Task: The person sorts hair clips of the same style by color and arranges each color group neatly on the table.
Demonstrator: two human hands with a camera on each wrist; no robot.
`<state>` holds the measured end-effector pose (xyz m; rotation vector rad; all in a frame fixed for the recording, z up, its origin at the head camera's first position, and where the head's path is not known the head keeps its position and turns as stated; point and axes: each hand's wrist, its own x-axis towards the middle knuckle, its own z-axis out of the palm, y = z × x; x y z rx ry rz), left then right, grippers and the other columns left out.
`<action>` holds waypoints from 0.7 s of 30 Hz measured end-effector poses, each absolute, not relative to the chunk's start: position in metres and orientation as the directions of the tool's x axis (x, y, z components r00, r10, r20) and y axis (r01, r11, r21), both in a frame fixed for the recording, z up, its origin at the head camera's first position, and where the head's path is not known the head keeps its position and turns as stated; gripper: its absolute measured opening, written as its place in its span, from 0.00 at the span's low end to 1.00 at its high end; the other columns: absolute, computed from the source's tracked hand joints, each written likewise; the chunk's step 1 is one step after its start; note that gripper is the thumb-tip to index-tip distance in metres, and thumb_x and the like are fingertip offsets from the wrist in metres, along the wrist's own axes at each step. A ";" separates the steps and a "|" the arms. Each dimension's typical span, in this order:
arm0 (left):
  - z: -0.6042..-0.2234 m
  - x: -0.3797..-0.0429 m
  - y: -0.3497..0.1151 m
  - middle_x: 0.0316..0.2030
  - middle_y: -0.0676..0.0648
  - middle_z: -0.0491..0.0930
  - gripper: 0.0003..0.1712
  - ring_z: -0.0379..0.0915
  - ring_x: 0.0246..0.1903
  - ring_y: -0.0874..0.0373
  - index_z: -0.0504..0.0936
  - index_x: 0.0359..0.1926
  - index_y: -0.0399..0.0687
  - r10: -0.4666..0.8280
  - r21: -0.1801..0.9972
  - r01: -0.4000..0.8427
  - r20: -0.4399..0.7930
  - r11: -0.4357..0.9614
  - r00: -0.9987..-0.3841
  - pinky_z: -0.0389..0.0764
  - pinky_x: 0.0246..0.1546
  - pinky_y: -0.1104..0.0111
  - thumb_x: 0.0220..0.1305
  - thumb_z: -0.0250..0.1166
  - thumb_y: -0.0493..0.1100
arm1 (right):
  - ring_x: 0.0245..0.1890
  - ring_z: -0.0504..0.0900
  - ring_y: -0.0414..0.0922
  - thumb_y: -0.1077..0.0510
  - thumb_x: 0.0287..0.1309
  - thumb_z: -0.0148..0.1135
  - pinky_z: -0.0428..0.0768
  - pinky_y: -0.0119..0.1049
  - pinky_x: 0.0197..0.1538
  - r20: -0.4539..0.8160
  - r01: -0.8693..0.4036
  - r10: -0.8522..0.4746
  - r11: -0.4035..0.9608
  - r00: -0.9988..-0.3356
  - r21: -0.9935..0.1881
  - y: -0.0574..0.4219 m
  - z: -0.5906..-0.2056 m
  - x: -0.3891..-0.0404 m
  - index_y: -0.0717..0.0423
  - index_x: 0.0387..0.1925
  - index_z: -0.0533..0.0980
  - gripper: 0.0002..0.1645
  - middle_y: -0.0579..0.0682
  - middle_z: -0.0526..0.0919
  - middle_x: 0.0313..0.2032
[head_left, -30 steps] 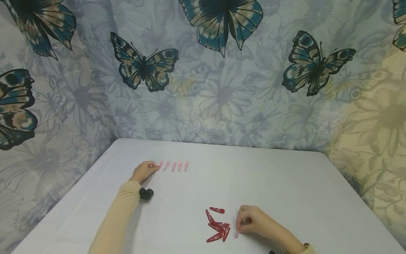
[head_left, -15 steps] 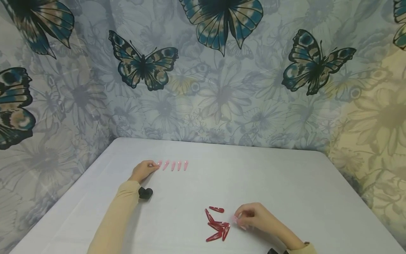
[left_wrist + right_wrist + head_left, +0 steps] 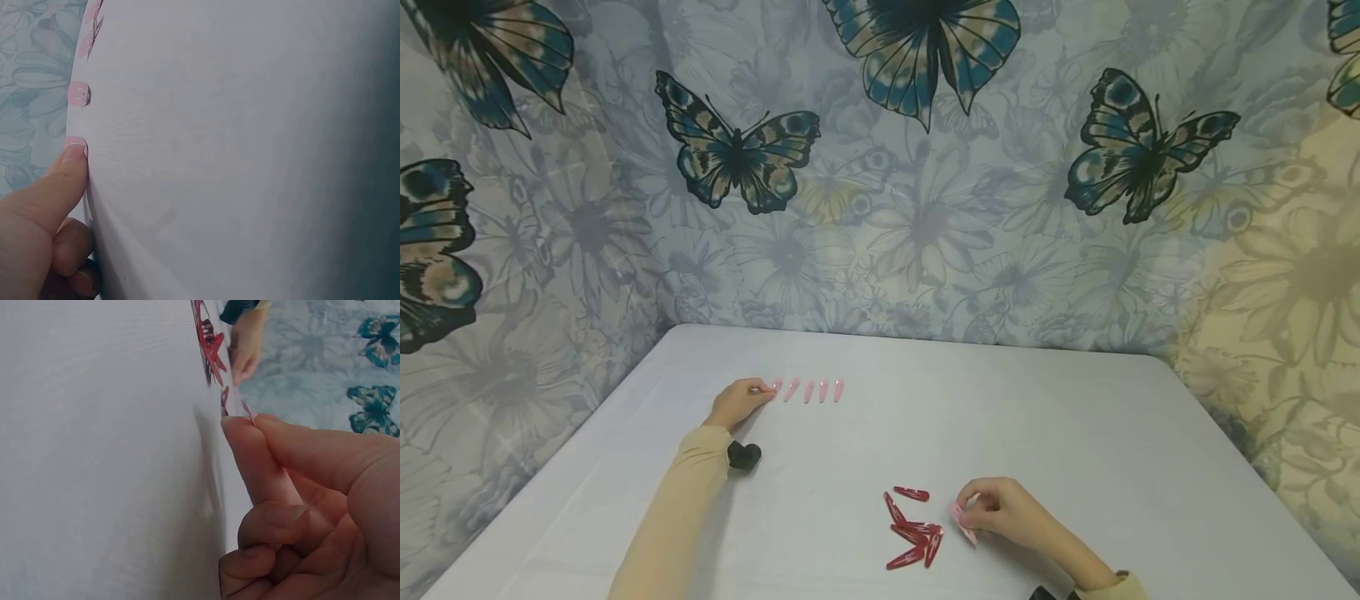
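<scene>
Toward the table's far left, a row of several pink snap hair clips [image 3: 808, 392] lies side by side. My left hand [image 3: 738, 403] pinches the leftmost pink clip [image 3: 76, 142] between thumb and fingers; the thumb covers part of it. Nearer the front, my right hand [image 3: 1005, 510] holds another pink hair clip [image 3: 964, 523] just off the table, between thumb and index finger. In the right wrist view only a thin edge of that clip [image 3: 248, 411] shows. A loose pile of red hair clips [image 3: 916, 533] lies just left of the right hand.
One red clip [image 3: 912, 494] lies apart, behind the pile. The white table [image 3: 1075, 417] reaches back to a wall covering [image 3: 925, 250] printed with butterflies and flowers. A black wrist device [image 3: 744, 457] sits on the left sleeve.
My right hand has lifted the pink hair clip from beside the red pile, moved slightly away from me and turned the clip in its fingers. The left hand stays at the row's left end.
</scene>
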<state>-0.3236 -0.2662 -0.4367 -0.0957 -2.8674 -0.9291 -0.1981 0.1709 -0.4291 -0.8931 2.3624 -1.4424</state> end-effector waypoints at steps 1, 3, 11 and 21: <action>-0.437 -0.324 -0.266 0.29 0.45 0.79 0.09 0.69 0.29 0.51 0.79 0.29 0.44 0.024 0.579 0.102 0.141 0.809 -0.990 0.67 0.35 0.55 0.56 0.63 0.46 | 0.15 0.64 0.31 0.61 0.49 0.64 0.63 0.26 0.17 0.098 -0.365 -0.598 0.343 -0.795 -0.866 0.170 -0.428 -0.197 0.57 0.30 0.76 0.06 0.44 0.73 0.14; -0.437 -0.323 -0.266 0.28 0.46 0.78 0.10 0.69 0.28 0.52 0.80 0.29 0.44 0.029 0.579 0.107 0.142 0.808 -0.989 0.67 0.35 0.56 0.56 0.63 0.46 | 0.14 0.63 0.32 0.62 0.49 0.64 0.62 0.26 0.17 0.073 -0.344 -0.588 0.364 -0.806 -0.866 0.170 -0.428 -0.197 0.57 0.30 0.75 0.06 0.46 0.74 0.14; -0.438 -0.324 -0.267 0.26 0.47 0.77 0.10 0.69 0.28 0.51 0.80 0.29 0.44 0.023 0.586 0.104 0.143 0.804 -0.989 0.67 0.35 0.56 0.55 0.63 0.47 | 0.14 0.64 0.33 0.61 0.53 0.61 0.63 0.27 0.18 0.027 -0.346 -0.615 0.407 -0.788 -0.845 0.167 -0.417 -0.202 0.57 0.32 0.71 0.06 0.44 0.77 0.15; -0.437 -0.322 -0.267 0.29 0.45 0.78 0.09 0.68 0.28 0.51 0.79 0.29 0.45 0.016 0.587 0.093 0.134 0.805 -0.991 0.66 0.37 0.53 0.57 0.62 0.47 | 0.15 0.64 0.36 0.63 0.56 0.57 0.61 0.29 0.21 -0.059 -0.357 -0.610 0.536 -0.790 -0.765 0.169 -0.391 -0.234 0.56 0.33 0.67 0.07 0.45 0.77 0.16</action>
